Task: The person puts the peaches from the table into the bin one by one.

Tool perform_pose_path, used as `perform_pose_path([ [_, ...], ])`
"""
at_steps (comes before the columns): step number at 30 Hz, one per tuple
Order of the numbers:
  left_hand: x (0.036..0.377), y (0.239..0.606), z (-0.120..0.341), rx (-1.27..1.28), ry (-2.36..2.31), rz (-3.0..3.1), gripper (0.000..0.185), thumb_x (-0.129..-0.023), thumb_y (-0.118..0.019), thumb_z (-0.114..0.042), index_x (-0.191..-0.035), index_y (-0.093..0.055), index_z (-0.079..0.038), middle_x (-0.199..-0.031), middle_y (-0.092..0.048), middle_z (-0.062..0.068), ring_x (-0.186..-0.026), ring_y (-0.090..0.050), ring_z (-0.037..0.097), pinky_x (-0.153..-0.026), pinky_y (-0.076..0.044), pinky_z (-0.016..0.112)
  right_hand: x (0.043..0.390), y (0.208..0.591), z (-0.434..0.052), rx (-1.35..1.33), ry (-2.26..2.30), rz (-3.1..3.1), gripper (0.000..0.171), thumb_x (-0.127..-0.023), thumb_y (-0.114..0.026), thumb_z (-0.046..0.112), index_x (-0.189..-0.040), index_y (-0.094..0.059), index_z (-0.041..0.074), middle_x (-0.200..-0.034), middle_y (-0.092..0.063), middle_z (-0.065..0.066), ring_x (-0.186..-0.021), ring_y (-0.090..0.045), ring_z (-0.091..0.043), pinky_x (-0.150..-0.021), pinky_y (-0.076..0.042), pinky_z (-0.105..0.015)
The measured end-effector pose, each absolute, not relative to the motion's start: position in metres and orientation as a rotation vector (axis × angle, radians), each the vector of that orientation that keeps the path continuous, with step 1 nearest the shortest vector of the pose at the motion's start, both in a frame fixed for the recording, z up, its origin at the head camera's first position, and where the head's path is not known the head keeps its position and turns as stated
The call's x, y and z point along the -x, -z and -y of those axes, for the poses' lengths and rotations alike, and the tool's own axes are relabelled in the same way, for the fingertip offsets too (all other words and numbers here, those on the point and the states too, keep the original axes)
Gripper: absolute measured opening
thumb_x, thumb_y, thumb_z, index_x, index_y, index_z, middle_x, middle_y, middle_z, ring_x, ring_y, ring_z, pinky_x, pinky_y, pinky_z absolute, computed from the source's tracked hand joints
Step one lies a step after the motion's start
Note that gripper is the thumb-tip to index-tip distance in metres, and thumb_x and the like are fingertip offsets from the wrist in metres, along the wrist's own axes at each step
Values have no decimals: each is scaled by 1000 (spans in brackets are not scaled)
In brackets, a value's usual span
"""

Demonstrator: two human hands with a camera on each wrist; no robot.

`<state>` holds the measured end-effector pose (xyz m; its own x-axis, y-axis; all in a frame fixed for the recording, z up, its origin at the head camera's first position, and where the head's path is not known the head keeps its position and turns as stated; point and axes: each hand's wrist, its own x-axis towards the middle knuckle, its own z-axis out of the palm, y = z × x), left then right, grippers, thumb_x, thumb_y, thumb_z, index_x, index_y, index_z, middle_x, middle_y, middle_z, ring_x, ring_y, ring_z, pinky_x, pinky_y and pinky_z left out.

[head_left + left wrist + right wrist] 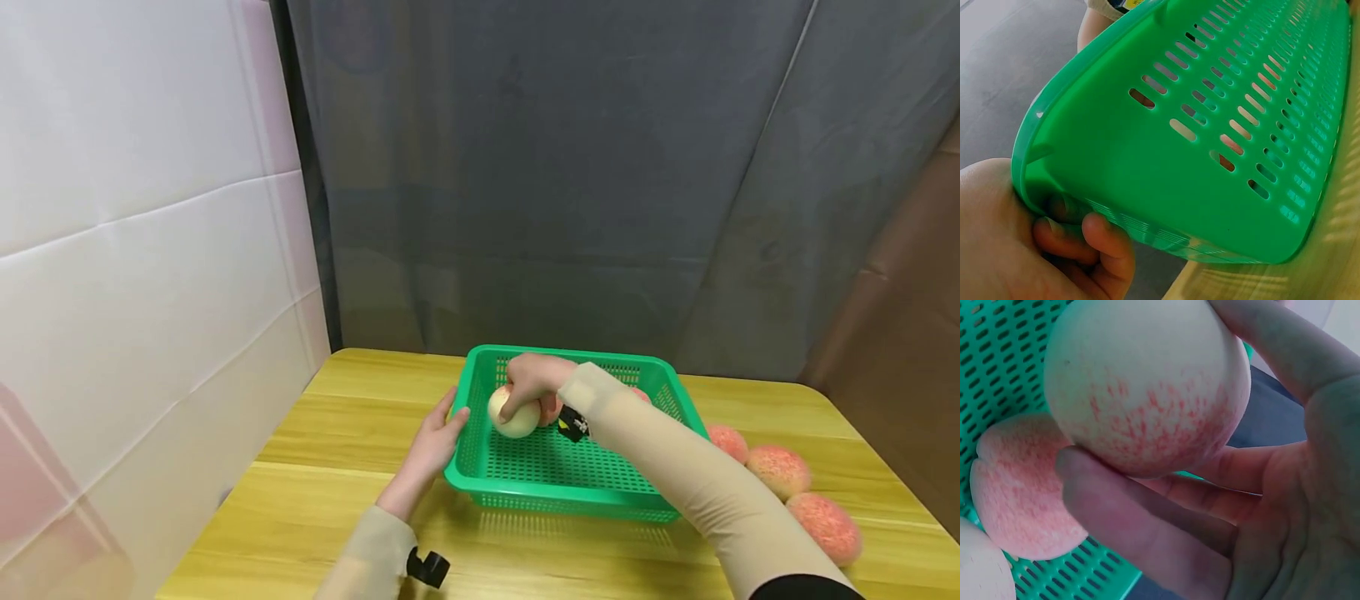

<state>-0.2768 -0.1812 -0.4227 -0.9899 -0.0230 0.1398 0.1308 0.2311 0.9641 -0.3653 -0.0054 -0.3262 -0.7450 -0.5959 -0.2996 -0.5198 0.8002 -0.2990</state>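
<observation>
A green plastic basket (562, 495) with slotted walls stands on the wooden table. My left hand (429, 446) grips its left rim, thumb on top; in the left wrist view the fingers (1110, 240) curl under the lip. Inside the basket, toward its left end, my right hand (534, 380) holds a pale peach (1147, 387) with red speckles between thumb and fingers. Beside that fruit lies a pinker peach (1025, 494) on the basket floor. The edge of another pale peach (984, 565) shows at the lower left of the right wrist view.
Three reddish peaches, the nearest peach (825, 527) among them, lie on the table (300, 508) to the right of the basket, partly behind the right sleeve. A dark curtain (525, 183) hangs behind the table. A white panel (150, 275) stands along the left side.
</observation>
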Motion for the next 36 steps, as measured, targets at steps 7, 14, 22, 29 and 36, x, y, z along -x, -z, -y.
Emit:
perform_pose_path([
  [7,274,422,182,117,1899,2366,58,-104,-45,-19,-153,-20,2,-149,-34,26,-124,-49,39,-98,-44,50,364,335,13,783,300,-2593,35,-79,-80,36,-87,-62,8,-75,-66,-7,-63,-69,-37,-62,-57,-49],
  [14,271,423,184,131,1892,2382,58,-105,-44,-20,-153,-20,1,-149,-34,26,-123,-51,39,-97,-45,49,361,343,18,798,254,-2610,37,-78,-80,35,-92,-58,9,-74,-64,-7,-55,-64,-34,-40,-47,-33],
  [22,269,422,182,162,1897,2364,58,-105,-44,-19,-153,-20,2,-148,-35,27,-118,-55,38,-94,-48,47,360,350,21,803,226,-2643,34,-78,-81,32,-90,-58,10,-74,-63,-7,-52,-62,-32,-35,-43,-29],
  [29,267,420,180,183,1922,2349,58,-105,-43,-18,-152,-18,3,-142,-41,31,-108,-61,39,-86,-53,42,357,355,21,837,179,-2701,34,-77,-82,31,-89,-59,10,-79,-59,-4,-55,-65,-28,-38,-46,-29],
  [36,264,418,178,193,1914,2342,57,-105,-44,-17,-152,-19,4,-147,-34,30,-111,-59,39,-87,-53,43,355,355,26,988,62,-2783,36,-72,-85,35,-84,-60,11,-79,-56,0,-68,-55,-15,-58,-48,-27],
])
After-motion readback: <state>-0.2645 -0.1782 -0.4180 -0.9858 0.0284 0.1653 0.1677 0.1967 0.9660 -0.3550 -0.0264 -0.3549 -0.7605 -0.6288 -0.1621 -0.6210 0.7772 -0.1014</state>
